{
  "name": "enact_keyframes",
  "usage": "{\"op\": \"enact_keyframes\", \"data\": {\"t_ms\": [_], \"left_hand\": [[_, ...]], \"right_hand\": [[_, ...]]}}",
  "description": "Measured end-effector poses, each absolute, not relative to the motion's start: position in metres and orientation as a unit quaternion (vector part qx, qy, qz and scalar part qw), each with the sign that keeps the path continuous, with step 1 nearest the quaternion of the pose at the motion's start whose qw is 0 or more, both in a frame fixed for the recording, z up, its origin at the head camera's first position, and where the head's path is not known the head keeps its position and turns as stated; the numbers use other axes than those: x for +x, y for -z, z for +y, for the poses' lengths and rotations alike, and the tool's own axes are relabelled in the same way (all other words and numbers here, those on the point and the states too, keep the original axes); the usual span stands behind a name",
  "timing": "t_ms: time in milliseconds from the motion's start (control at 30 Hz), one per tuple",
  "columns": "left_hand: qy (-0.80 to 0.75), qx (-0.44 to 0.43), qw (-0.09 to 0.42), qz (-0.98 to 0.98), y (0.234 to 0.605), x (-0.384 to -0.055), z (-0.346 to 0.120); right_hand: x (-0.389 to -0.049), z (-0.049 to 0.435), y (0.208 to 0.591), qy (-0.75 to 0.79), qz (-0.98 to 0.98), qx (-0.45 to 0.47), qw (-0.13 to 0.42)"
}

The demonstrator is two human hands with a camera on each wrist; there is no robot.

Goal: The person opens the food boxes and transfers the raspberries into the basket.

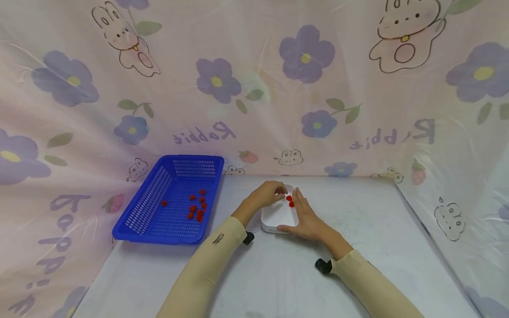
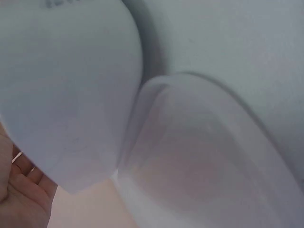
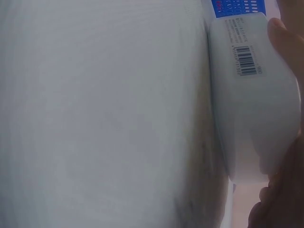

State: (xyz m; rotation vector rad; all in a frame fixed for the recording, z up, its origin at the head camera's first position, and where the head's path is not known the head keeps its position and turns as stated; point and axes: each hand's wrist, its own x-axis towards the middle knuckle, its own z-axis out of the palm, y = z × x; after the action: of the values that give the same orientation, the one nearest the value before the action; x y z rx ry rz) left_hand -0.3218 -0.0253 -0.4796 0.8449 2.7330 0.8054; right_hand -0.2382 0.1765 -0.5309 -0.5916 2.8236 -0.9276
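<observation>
A white plastic box (image 1: 274, 216) with rounded corners stands on the table, two small red pieces (image 1: 290, 201) near its right wall. My right hand (image 1: 308, 221) grips the box, thumb across the near end and fingers along the right side; its barcode label (image 3: 246, 61) shows in the right wrist view. Over the box's far left part is my left hand (image 1: 267, 194), with bent fingers and a gap between thumb and fingertips. Nothing shows in its grasp. A translucent lid (image 2: 204, 137) lies against the box's left side, partly hidden by my left forearm in the head view.
A blue perforated basket (image 1: 167, 176) stands at the left, with several red pieces (image 1: 192, 208) inside, mostly toward its right side. A patterned curtain (image 1: 262, 110) rises behind the white table (image 1: 374, 229) and at both sides.
</observation>
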Motion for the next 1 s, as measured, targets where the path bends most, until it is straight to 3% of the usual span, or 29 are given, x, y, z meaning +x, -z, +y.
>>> {"op": "enact_keyframes", "data": {"t_ms": [467, 1000], "left_hand": [[-0.282, 0.303, 0.104, 0.904, 0.490, -0.330, -0.021], [-0.263, 0.306, 0.059, 0.913, 0.502, -0.329, -0.018]], "right_hand": [[-0.240, 0.177, 0.533, 0.305, 0.930, -0.199, 0.058], [-0.239, 0.176, 0.532, 0.303, 0.931, -0.195, 0.057]]}}
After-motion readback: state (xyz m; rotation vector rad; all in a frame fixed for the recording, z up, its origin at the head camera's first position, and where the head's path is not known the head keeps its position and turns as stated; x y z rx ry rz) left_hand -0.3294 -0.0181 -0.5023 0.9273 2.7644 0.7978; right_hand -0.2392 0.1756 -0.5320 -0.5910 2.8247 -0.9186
